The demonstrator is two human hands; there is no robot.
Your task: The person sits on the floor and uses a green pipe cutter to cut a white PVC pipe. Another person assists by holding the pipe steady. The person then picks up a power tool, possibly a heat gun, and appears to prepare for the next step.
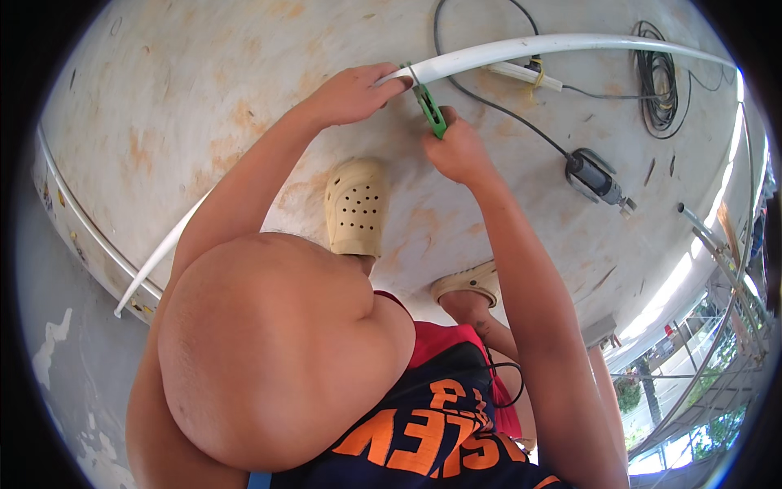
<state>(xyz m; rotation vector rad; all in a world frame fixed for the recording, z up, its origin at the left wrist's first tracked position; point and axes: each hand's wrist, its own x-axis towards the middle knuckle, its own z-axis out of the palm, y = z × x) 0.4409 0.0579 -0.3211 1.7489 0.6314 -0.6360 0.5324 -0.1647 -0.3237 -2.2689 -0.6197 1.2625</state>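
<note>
A white plastic pipe (519, 52) runs across the concrete floor ahead of me. My left hand (360, 91) grips it from the left, thumb and fingers around the pipe near a cut line. In my right hand (458, 147) is the green handle of a small hacksaw (431, 110). The saw's blade crosses the pipe just right of my left fingertips; how deep it sits I cannot tell. Past my left forearm, a white pipe length (162, 253) reappears; whether it is the same pipe is hidden by the arm.
Beige perforated clogs (357, 208) are on my feet below the saw. A corded power tool (595, 177) lies to the right. Its cord leads towards a white socket strip (525, 74) under the pipe. Farther right are a coiled black cable (657, 85) and metal tubes (702, 223).
</note>
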